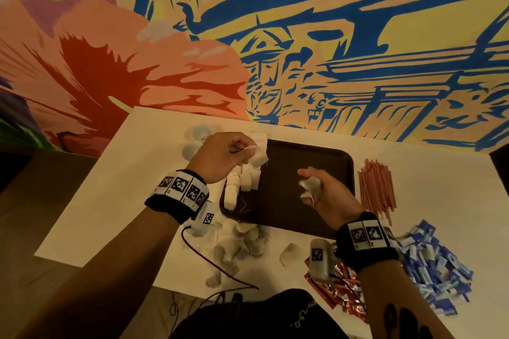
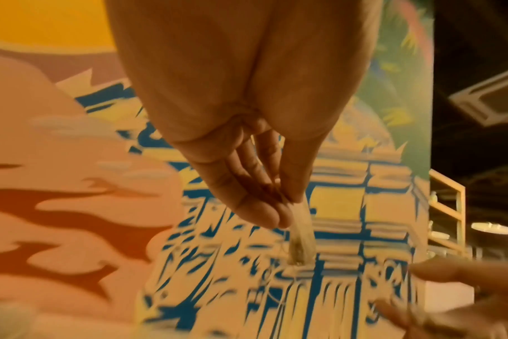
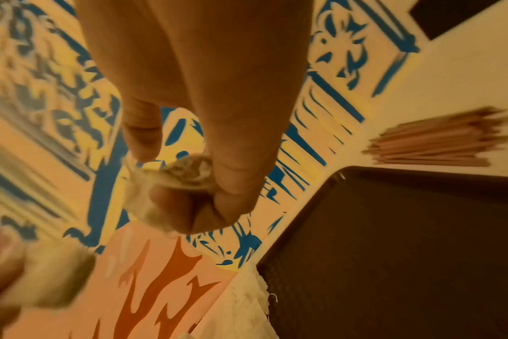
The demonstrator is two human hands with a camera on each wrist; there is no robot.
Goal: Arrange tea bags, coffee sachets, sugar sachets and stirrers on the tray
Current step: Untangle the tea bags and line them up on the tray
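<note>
Head view shows the left hand [image 1: 220,155] above the upper left corner of the dark tray [image 1: 303,195], thumb and fingertips pinching one tea bag [image 1: 259,155] by its top edge so that it hangs with its long axis near vertical. The right hand [image 1: 327,192], at the centre right of the frame over the tray, has its fingers curled round a second tea bag [image 1: 309,187], crumpled and lying roughly crosswise in the palm. A row of tea bags [image 1: 239,184] already lies along the tray's left edge, running top to bottom, and a loose heap [image 1: 237,245] sits on the white table [image 1: 115,201] below it.

These bags look very light, soft and easily torn, with trailing strings that may snag; a gentle pinch at the sealed top edge seems best. Stirrers [image 1: 376,187], blue sachets [image 1: 435,261] and red sachets [image 1: 347,289] wait at the right.
</note>
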